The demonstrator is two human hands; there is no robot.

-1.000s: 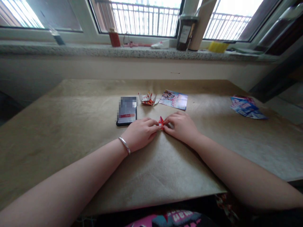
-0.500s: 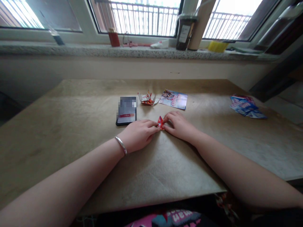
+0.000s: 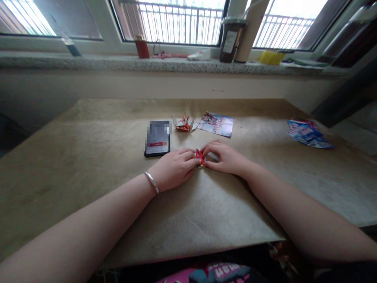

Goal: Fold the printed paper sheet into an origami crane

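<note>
Between my fingertips is a small folded piece of red and white printed paper (image 3: pixel 200 156), held low over the tabletop. My left hand (image 3: pixel 176 168), with a silver bangle on its wrist, pinches the paper's left side. From the right, my right hand (image 3: pixel 225 157) grips the other side with thumb and fingers, its palm arched. Part of the paper is covered by the fingers. Just beyond my hands lie folded red and white paper cranes or similar shapes (image 3: pixel 185 125), and a flat printed sheet (image 3: pixel 217 124) is to their right.
A smartphone (image 3: pixel 157 143) lies left of the paper, close to my left hand. Blue and pink printed packets or cards (image 3: pixel 309 133) are piled at the table's right. On the stone windowsill (image 3: pixel 179 66) stand a red can (image 3: pixel 141 47), a dark lidded container (image 3: pixel 231 39) and a yellow object (image 3: pixel 271 57).
The folded paper has shifted slightly toward me and tilted to the left. My fingers have moved with it, and both hands keep hold.
</note>
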